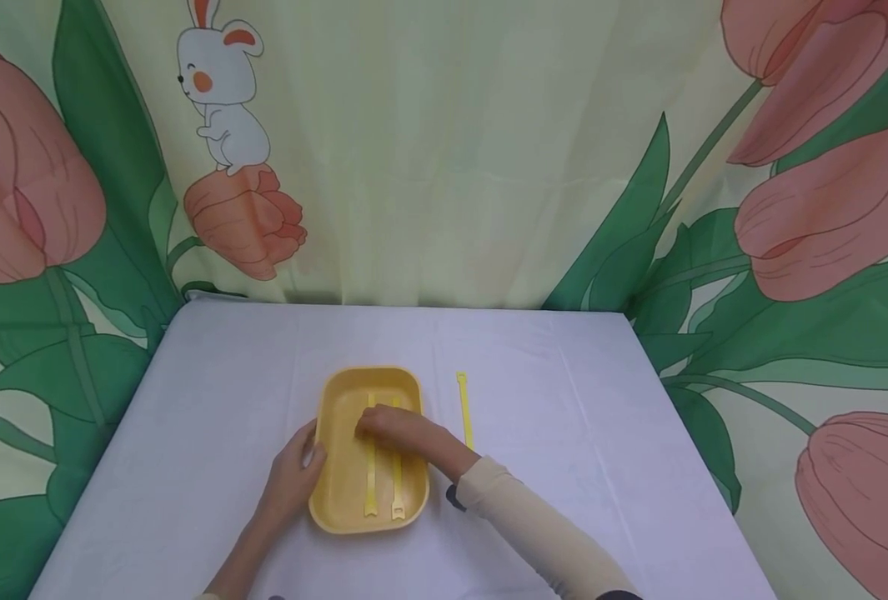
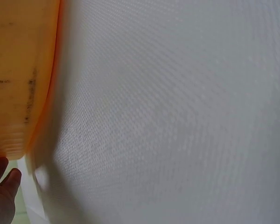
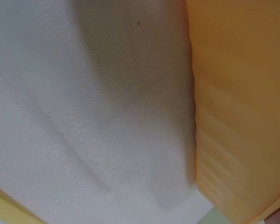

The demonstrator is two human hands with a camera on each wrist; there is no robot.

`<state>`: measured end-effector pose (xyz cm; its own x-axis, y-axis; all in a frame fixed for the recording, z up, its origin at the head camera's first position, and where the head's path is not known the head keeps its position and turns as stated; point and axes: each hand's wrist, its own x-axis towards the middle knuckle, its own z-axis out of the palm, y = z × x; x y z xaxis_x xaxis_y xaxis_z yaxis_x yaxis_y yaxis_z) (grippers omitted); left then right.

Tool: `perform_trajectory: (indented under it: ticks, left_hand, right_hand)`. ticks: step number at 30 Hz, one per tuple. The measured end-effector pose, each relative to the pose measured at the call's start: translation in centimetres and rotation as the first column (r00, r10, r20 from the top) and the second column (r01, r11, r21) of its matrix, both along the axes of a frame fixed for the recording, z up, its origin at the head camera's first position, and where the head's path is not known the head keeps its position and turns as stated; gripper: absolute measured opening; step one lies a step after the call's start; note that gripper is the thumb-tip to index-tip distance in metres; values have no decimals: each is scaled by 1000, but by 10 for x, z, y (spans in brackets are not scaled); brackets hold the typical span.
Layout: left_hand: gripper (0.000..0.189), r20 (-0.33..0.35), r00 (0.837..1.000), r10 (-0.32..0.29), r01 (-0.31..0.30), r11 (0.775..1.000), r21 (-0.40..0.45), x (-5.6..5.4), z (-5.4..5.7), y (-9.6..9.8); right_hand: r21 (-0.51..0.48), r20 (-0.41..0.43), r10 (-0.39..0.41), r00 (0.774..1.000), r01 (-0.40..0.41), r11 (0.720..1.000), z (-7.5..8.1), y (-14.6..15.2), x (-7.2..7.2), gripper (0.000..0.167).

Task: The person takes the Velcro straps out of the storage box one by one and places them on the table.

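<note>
A yellow rectangular tray [image 1: 342, 500] with rounded corners sits on the table. My left hand [image 1: 297, 467] holds its left rim; in the left wrist view, fingertips [image 2: 10, 182] are at the tray's outer wall [image 2: 18, 84]. Inside the tray lie two long, thin yellow strips with notched ends, a left strip [image 1: 371, 487] and a right strip [image 1: 398, 492]. Reaching over the right rim, my right hand [image 1: 398, 429] crosses the right strip, its curled fingers pinching the left one near its upper part. The fingertips' contact is partly hidden by the hand.
A third yellow strip [image 1: 464, 408] lies on the white tablecloth [image 1: 564, 433], to the right of the tray and close to the right forearm. Behind the table hangs a curtain [image 1: 444, 167] printed with tulips and a rabbit.
</note>
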<state>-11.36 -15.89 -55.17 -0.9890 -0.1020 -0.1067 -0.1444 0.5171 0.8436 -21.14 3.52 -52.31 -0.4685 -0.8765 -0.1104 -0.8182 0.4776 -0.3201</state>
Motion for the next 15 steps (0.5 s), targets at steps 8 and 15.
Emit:
perform_trajectory:
  ticks: [8, 15]
  left_hand:
    - [49, -27, 999, -18, 18, 1000, 18, 2, -3, -2]
    - [49, -44, 999, -18, 19, 1000, 25, 1, -2, -2]
  right_hand:
    - [2, -89, 69, 994, -69, 998, -7, -4, -3, 21]
    - [-58, -52, 139, 989, -142, 988, -9, -8, -8, 16]
